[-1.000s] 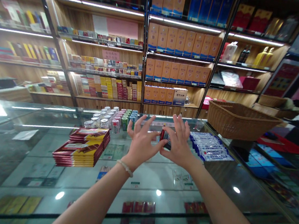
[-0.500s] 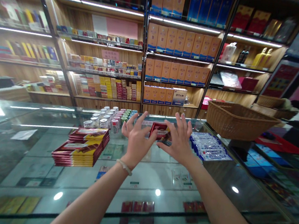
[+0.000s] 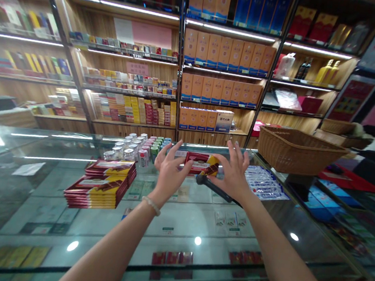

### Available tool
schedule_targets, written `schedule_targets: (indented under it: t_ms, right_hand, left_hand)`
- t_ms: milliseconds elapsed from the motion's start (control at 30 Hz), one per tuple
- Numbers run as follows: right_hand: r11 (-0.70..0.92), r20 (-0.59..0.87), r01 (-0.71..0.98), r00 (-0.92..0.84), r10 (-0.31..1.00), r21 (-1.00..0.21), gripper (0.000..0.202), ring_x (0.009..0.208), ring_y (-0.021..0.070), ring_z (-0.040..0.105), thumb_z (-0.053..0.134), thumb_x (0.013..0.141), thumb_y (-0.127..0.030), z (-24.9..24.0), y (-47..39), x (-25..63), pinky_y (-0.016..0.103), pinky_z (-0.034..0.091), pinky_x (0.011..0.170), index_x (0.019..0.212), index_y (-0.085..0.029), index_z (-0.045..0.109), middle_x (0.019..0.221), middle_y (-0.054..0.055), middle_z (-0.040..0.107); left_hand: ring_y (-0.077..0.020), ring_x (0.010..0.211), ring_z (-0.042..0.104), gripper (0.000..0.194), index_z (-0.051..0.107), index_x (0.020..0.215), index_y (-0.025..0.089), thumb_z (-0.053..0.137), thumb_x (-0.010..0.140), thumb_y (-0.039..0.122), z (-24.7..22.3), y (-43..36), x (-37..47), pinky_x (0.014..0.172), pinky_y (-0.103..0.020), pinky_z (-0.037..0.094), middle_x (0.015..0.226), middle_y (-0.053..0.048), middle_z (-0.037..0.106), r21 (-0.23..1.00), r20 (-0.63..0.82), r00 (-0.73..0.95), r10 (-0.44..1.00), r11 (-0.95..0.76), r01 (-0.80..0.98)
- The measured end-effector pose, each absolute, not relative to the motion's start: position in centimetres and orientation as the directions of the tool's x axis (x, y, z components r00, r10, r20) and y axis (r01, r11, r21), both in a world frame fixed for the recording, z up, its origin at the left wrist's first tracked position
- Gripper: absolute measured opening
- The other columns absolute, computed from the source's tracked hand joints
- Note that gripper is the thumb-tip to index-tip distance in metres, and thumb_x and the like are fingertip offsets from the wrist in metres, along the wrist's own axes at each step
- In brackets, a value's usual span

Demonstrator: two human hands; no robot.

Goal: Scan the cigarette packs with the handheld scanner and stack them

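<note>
A red-and-yellow snack packet (image 3: pixel 199 164) with a chocolate bar pictured on it is between my hands over the glass counter. My left hand (image 3: pixel 170 173) has its thumb at the packet's left end, other fingers raised. At the right end, my right hand (image 3: pixel 234 176) pinches the packet between thumb and index finger. Just below the right hand lies a black rod-shaped object (image 3: pixel 217 190) with a rounded head, partly hidden by that hand. Stacks of matching snack packets (image 3: pixel 100 184) stand to the left.
Several small cans (image 3: pixel 133 145) stand behind the left stack. Blue-and-white packets (image 3: pixel 265 183) lie right of my right hand, with a wicker basket (image 3: pixel 296 150) beyond. The glass counter (image 3: pixel 176 222) shows goods beneath it. Shelves of boxes (image 3: pixel 225 51) line the back wall.
My right hand has shifted slightly right, showing more of the packet and its yellow end. The black rod-shaped object is now plainly visible beneath the right hand. My left hand has barely moved.
</note>
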State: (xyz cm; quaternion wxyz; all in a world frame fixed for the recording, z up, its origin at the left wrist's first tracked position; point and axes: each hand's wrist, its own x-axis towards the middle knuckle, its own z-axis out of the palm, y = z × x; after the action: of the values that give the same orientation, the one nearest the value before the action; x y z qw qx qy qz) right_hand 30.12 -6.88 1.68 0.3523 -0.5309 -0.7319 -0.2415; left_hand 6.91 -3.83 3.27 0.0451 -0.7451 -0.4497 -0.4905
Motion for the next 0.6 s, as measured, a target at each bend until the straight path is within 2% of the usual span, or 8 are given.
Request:
schedule_targets:
  t_ms: [100,200,267,333,467,600]
  right_hand:
    - [0.314,0.787,0.949,-0.206,0.582,0.015,0.056,0.162,0.0398,0.013,0.073,0.087,-0.048,1.6,-6.9,30.1,0.066,0.008,0.127,0.136,-0.025,0.059,0.177,0.013,0.012]
    - [0.316,0.809,0.947,-0.231,0.541,0.060,0.054,0.161,0.0402,0.015,0.071,0.089,-0.046,1.4,-6.8,30.3,0.066,0.007,0.127,0.135,-0.023,0.059,0.177,0.015,0.013]
    - [0.317,0.820,0.945,-0.246,0.517,0.084,0.053,0.161,0.0404,0.016,0.070,0.090,-0.047,1.3,-6.7,30.4,0.067,0.007,0.126,0.136,-0.022,0.058,0.177,0.015,0.014]
    - [0.313,0.823,0.944,-0.258,0.506,0.103,0.053,0.160,0.0401,0.018,0.068,0.091,-0.048,1.2,-6.6,30.5,0.066,0.007,0.126,0.136,-0.022,0.057,0.177,0.016,0.014]
    - [0.296,0.813,0.947,-0.268,0.517,0.125,0.054,0.161,0.0392,0.017,0.065,0.093,-0.052,1.1,-6.6,30.5,0.065,0.007,0.127,0.137,-0.021,0.057,0.176,0.016,0.016]
    - [0.297,0.804,0.947,-0.270,0.529,0.122,0.054,0.161,0.0399,0.016,0.066,0.092,-0.051,1.2,-6.7,30.5,0.065,0.005,0.127,0.136,-0.022,0.058,0.176,0.016,0.018]
  left_hand:
    - [-0.0356,0.151,0.037,0.031,0.077,0.080,0.023,0.060,0.097,0.042,3.0,-3.3,6.6,0.124,-0.059,0.034,0.160,-0.008,0.052,0.361,0.753,0.144,0.643,-0.585,0.726]
    - [-0.0369,0.154,0.034,0.027,0.077,0.105,0.021,0.064,0.096,0.043,2.9,-3.0,6.3,0.125,-0.062,0.029,0.165,-0.014,0.045,0.330,0.755,0.145,0.640,-0.560,0.760]
    - [-0.0385,0.155,0.033,0.044,0.070,0.130,0.021,0.068,0.093,0.046,2.9,-3.0,5.9,0.125,-0.064,0.025,0.166,-0.019,0.040,0.286,0.771,0.133,0.623,-0.525,0.802]
    - [-0.0397,0.155,0.032,0.063,0.059,0.145,0.023,0.073,0.090,0.050,3.1,-3.2,5.5,0.126,-0.065,0.020,0.167,-0.020,0.038,0.202,0.788,0.168,0.593,-0.507,0.838]
    - [-0.0415,0.156,0.031,0.080,0.054,0.151,0.031,0.081,0.081,0.058,3.3,-3.7,4.9,0.127,-0.066,0.007,0.168,-0.017,0.038,-0.012,0.767,0.357,0.533,-0.545,0.839]
    - [-0.0411,0.157,0.030,0.077,0.056,0.149,0.034,0.083,0.080,0.055,3.2,-4.0,4.8,0.127,-0.065,0.005,0.169,-0.015,0.037,-0.086,0.749,0.413,0.518,-0.541,0.837]
